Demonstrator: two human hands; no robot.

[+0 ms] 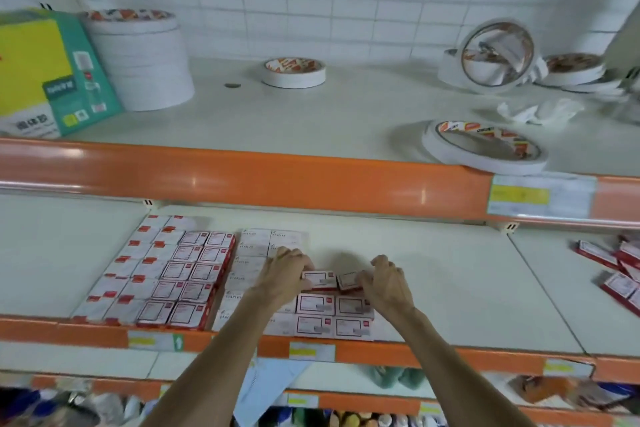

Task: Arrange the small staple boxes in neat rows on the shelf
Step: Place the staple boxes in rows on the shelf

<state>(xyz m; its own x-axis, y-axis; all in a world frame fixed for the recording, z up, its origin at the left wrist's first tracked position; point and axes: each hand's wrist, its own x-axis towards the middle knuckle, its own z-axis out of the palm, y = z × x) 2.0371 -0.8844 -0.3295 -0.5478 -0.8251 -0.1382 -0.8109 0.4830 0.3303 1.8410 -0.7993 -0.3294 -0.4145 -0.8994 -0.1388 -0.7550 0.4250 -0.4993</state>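
Note:
Small red-and-white staple boxes lie in rows on the middle shelf [450,274]. A tidy block of them [194,274] fills the left part, with a white-topped row [252,253] beside it. My left hand [287,270] grips one box [320,279] from its left side. My right hand [384,279] grips a second box [348,281] from the right. Both boxes sit side by side just behind two short rows of the same boxes [334,315] at the shelf front.
Loose staple boxes [620,270] lie scattered at the shelf's far right. The upper shelf holds tape rolls [294,73], a tall tape stack [142,59] and a yellow-green carton [52,73]. An orange rail [242,180] overhangs the middle shelf.

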